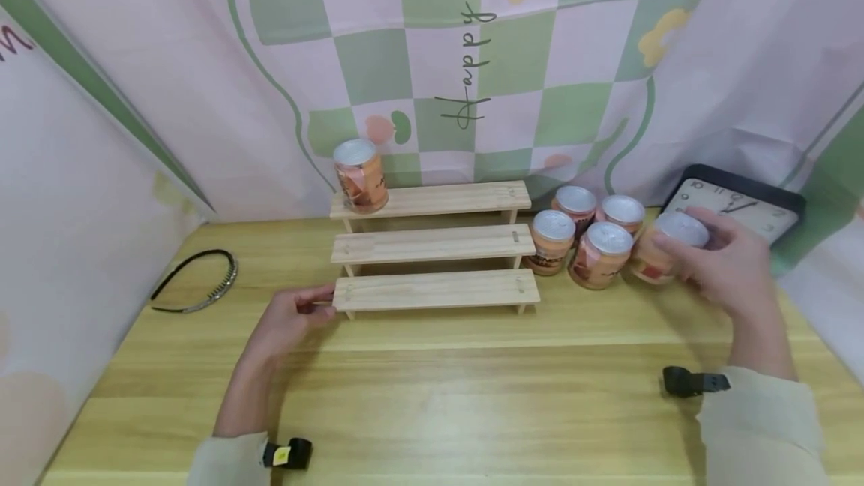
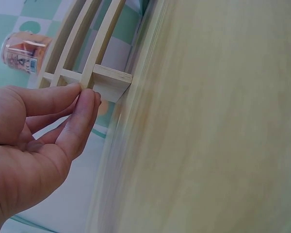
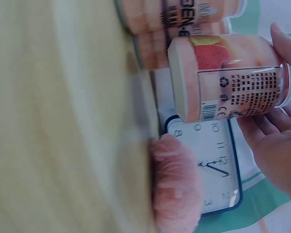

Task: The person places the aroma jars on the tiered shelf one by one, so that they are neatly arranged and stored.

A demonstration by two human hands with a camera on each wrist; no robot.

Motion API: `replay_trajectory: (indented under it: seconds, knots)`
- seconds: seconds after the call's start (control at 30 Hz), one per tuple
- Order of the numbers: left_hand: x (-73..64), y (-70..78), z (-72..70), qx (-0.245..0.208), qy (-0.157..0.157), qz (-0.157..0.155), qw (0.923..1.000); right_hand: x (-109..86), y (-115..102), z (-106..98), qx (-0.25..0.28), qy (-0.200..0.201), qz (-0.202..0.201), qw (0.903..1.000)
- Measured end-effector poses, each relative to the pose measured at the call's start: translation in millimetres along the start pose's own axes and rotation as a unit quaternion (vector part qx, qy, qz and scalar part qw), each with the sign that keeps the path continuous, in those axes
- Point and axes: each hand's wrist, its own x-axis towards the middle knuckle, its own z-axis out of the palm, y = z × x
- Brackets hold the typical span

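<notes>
My left hand (image 1: pixel 286 325) pinches the left end of the lowest tier of a three-step wooden rack (image 1: pixel 435 291). The left wrist view shows the thumb and fingertips on the plank's end (image 2: pixel 88 77). On the left of the top tier stands an orange-pink can (image 1: pixel 364 182) with a silver lid. At the right, my right hand (image 1: pixel 736 265) grips a similar can (image 1: pixel 658 250) near its lid. In the right wrist view this can (image 3: pixel 233 80) shows its pale base and printed label. Several more cans (image 1: pixel 599 261) stand between it and the rack.
Behind the right hand a black-framed clock (image 1: pixel 769 220) leans at the back. A fluffy pink thing (image 3: pixel 177 187) lies in front of it, hidden in the head view. A black headband (image 1: pixel 226 283) lies at the left. A patterned cloth (image 1: pixel 439 58) hangs behind the table (image 1: pixel 432 403).
</notes>
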Motion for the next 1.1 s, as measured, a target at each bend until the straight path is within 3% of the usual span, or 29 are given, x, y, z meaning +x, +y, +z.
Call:
replay_trajectory:
  seconds: [0.17,0.57,0.83,1.1]
  knots:
    - [0.5,0.1,0.4,0.002,0.000,-0.002,1.0000,-2.2,-11,-4,0.069,0.025,0.002,0.9973]
    - [2.9,-1.7,-1.2,-0.003,0.003,-0.007,1.0000,-8.1,-49,-4,0.112,0.090,-0.073,0.9869]
    - [1.1,-3.1,-1.9,-0.018,0.001,-0.003,0.9998,-8.0,-74,10,0.212,0.063,-0.093,0.9709]
    - [0.5,-2.8,-0.7,-0.024,-0.005,0.001,0.9997,-4.7,-87,26,0.130,0.061,-0.137,0.9801]
